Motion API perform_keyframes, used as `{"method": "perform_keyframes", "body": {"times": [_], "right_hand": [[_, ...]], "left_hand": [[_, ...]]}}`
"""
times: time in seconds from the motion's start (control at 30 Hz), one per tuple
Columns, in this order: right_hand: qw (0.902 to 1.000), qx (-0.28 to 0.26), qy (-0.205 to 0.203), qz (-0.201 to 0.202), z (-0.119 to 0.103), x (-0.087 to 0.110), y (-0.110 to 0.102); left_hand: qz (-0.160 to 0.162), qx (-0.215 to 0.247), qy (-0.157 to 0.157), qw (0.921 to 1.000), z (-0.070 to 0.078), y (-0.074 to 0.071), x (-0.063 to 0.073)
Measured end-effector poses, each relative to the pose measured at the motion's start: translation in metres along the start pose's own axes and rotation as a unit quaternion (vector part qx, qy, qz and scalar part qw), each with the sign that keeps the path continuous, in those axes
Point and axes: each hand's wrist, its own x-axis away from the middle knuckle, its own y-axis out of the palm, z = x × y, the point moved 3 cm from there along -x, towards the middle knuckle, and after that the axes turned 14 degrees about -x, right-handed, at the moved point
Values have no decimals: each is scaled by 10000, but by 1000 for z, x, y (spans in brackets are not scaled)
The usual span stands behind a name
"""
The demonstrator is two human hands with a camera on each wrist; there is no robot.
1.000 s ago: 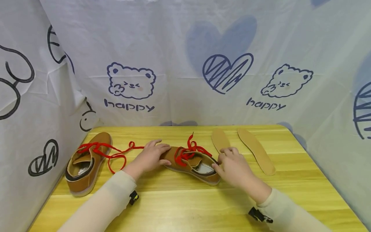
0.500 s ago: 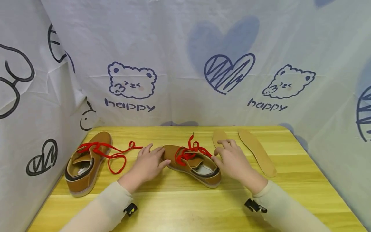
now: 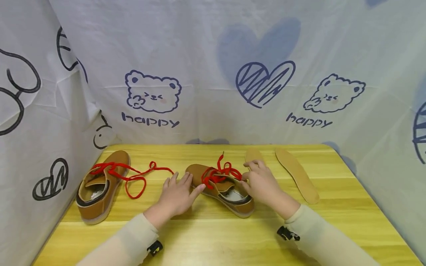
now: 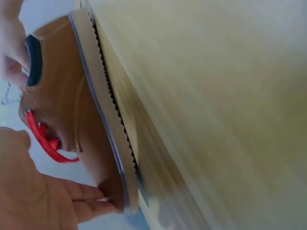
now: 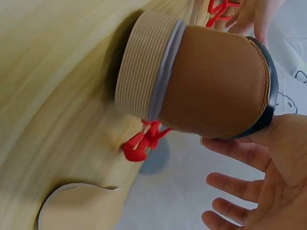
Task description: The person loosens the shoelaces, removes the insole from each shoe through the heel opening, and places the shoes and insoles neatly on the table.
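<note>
A brown shoe [image 3: 226,185] with red laces sits upright at the middle of the table, its toe to the left. My left hand [image 3: 176,197] touches the toe with fairly straight fingers, and its fingertips [image 4: 98,205] rest against the toe's side in the left wrist view. At the heel end, my right hand [image 3: 263,184] pinches the dark padded collar [image 5: 271,103]. Its index finger lies along the outside; its thumb is mostly hidden by the collar. The matching brown shoe [image 3: 110,190] stands at the left, a long red lace [image 3: 136,178] trailing from it.
Two tan insoles lie at the back right: one insole [image 3: 255,154] partly behind my right hand, the other insole [image 3: 297,175] farther right. The wooden table [image 3: 206,240] is bordered at the back and sides by white printed cloth [image 3: 206,107].
My left hand has slid nearer and its fingers have spread and straightened at the toe. My right hand has shifted slightly left, and the shoe's heel has swung a little toward me.
</note>
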Motion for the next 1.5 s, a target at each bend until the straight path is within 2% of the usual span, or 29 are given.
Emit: {"method": "perform_keyframes", "body": {"times": [0.3,0.57,0.67,0.83,0.97,1.17,1.5], "right_hand": [[9997,244,-72,40,-14,6,5],[9990,353,260,36,-24,11,9],[9992,285,207,209,-24,12,7],[9977,31,-237,633,-17,4,2],[9989,24,-155,441,-16,-5,3],[9999,103,45,26,-17,-8,12],[10000,-32,-42,52,-24,-7,18]], "left_hand": [[7,611,378,9974,-11,2,-35],[64,698,631,9955,-13,2,-56],[232,839,449,9952,-8,1,-50],[548,1293,-160,9900,11,-2,-19],[458,1559,-256,9864,28,-4,-3],[371,1633,-44,9859,37,2,-1],[151,1910,150,9814,29,5,-6]]}}
